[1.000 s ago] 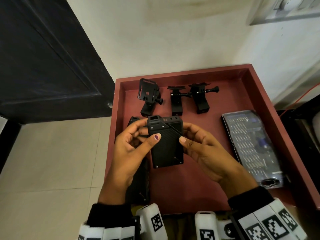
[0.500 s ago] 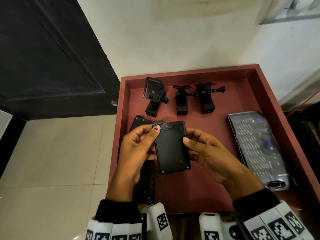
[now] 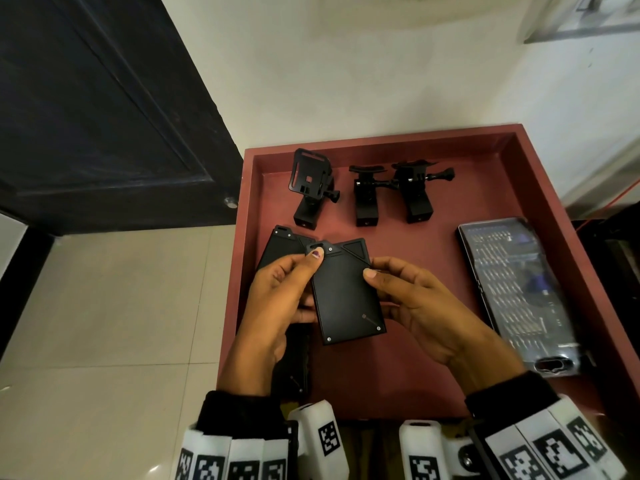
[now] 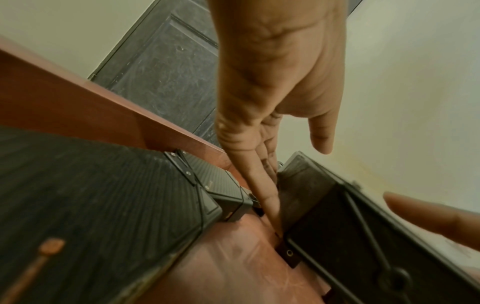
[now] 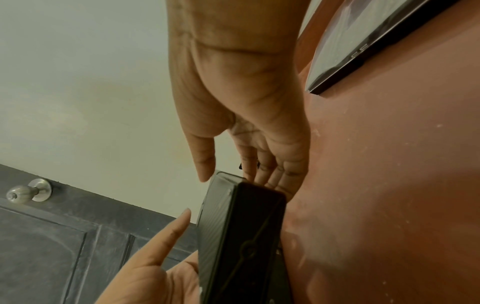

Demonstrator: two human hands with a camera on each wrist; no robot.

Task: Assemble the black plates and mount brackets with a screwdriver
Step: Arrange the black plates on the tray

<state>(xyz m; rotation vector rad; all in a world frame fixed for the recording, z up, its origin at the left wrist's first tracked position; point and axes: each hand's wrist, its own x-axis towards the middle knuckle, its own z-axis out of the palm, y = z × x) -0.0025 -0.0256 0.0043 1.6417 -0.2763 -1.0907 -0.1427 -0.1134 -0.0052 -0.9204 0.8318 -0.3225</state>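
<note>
Both hands hold a black ribbed plate (image 3: 346, 296) just above the red tray (image 3: 450, 154). My left hand (image 3: 311, 271) grips its left edge, thumb on the top left corner and fingers underneath. My right hand (image 3: 377, 282) pinches the right edge, thumb on top. In the left wrist view the held plate (image 4: 337, 226) is to the right of my fingers (image 4: 267, 185). The right wrist view shows the plate (image 5: 241, 236) edge-on. A second black plate (image 3: 277, 244) lies on the tray, partly hidden under my left hand. Three black mount brackets (image 3: 311, 188) (image 3: 367, 195) (image 3: 415, 192) stand at the back.
A clear-lidded case of screwdriver bits (image 3: 516, 289) lies along the tray's right side. The tray has raised walls all round. A dark door (image 3: 104, 116) with a metal knob (image 5: 26, 191) is to the left, with tiled floor (image 3: 104, 323) below it.
The plate has tipped from showing its top end to lying flatter with its face up. My left thumb has slid up to the top left corner. Both hands kept hold.
</note>
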